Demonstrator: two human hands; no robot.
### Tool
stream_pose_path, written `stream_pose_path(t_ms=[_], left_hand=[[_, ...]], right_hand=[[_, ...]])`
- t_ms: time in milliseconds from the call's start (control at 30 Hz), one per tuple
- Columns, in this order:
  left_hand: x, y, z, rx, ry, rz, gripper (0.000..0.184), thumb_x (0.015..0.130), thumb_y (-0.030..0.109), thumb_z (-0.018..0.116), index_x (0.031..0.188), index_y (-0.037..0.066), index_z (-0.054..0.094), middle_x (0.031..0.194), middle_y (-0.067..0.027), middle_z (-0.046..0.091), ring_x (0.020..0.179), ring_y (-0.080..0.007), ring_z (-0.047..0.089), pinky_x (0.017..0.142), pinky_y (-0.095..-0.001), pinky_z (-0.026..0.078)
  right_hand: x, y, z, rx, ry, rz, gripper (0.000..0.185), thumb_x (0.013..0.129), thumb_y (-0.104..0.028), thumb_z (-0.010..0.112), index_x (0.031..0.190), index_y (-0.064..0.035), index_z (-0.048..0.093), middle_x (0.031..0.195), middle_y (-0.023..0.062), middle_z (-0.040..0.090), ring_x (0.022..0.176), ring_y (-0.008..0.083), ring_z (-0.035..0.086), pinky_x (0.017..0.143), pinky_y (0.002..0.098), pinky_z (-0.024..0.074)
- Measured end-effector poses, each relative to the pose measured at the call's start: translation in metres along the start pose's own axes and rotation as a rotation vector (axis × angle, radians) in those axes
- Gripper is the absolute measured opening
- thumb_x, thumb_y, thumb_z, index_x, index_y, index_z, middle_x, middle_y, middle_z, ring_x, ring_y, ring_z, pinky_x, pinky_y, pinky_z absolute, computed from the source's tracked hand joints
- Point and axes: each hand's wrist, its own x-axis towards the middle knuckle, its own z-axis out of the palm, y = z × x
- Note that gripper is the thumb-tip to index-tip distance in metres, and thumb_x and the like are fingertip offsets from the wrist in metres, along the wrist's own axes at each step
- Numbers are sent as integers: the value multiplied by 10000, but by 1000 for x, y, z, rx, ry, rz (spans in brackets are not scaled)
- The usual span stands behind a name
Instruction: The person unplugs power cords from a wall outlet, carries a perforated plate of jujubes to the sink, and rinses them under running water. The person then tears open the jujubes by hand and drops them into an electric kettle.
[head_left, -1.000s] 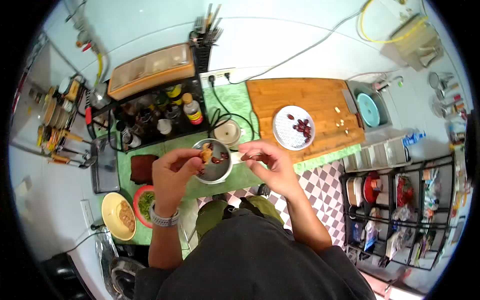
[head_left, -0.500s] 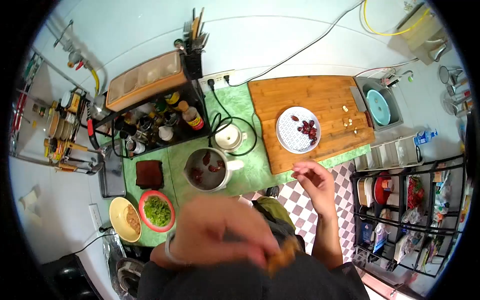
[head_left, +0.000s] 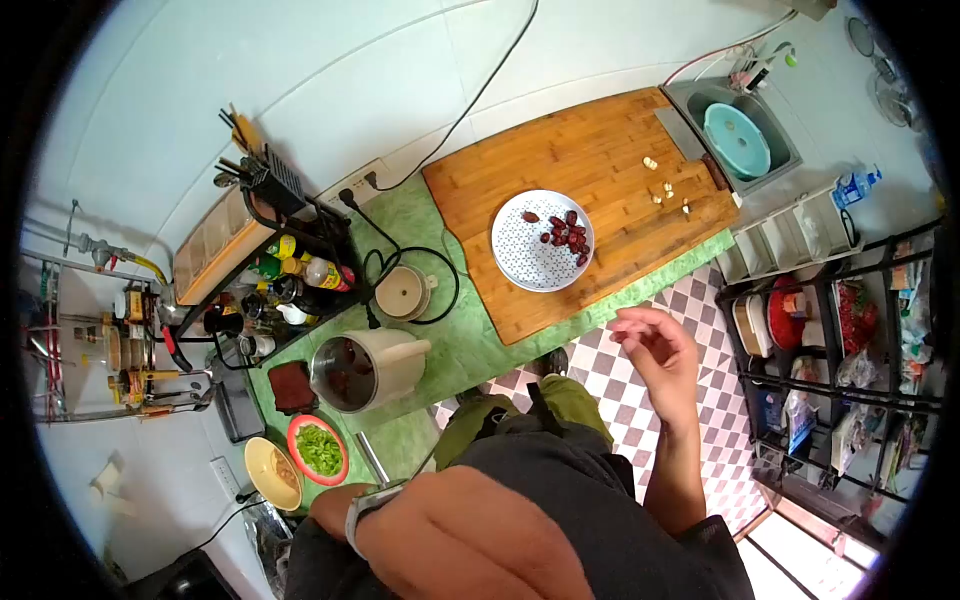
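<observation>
My left hand [head_left: 470, 535], with a band at the wrist, is raised close in front of my chest; its fingers run out of view at the bottom edge. My right hand [head_left: 662, 358] hovers over the floor beside the counter, thumb and fingers curled together. Something small and reddish may be between its fingertips, too small to name. A white plate [head_left: 520, 265] with red dates [head_left: 570, 238] rests on the wooden cutting board [head_left: 620, 150]. Left of it, a white jug with a handle [head_left: 395, 365] has dark red dates [head_left: 350, 375] inside.
Small pale pieces [head_left: 657, 190] lie on the board's right side, near the sink [head_left: 790, 150] with a blue basin [head_left: 738, 140]. A white cup-shaped part [head_left: 402, 292] sits by a looped black cable. At left are chopped greens [head_left: 318, 450], a yellow bowl [head_left: 265, 468] and a bottle rack [head_left: 310, 270].
The view has turned and shifted. My left hand, earlier blurred with a brownish-orange piece at its fingertips, has come lower and nearer, its fingers now out of sight. My right hand stays curled.
</observation>
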Motion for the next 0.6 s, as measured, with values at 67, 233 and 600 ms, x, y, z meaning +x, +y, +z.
stream_pose_path(t_ms=[67,233,600], left_hand=[[11,-18,-1,-39,-31,-98,101,895,54,717,924,-42,723,897,-181,710,771,-259,702,660,-308,572],[34,-56,2,-90,-68,-268,82,937,48,655,930,-16,706,939,-165,706,836,-290,697,728,-356,564],[23,-84,1,-94,170,-340,124,866,118,777,879,9,718,886,-127,716,802,-246,694,691,-332,544]], right_hand=[[2,4,-27,13,30,19,354,895,150,566,1219,22,627,1056,63,683,993,112,634,918,263,505],[9,11,-87,-11,91,19,324,901,131,563,1203,32,627,1049,60,681,981,124,639,891,268,507],[34,4,-135,-33,34,-12,308,917,74,588,1219,21,619,1017,54,679,934,121,626,878,269,493]])
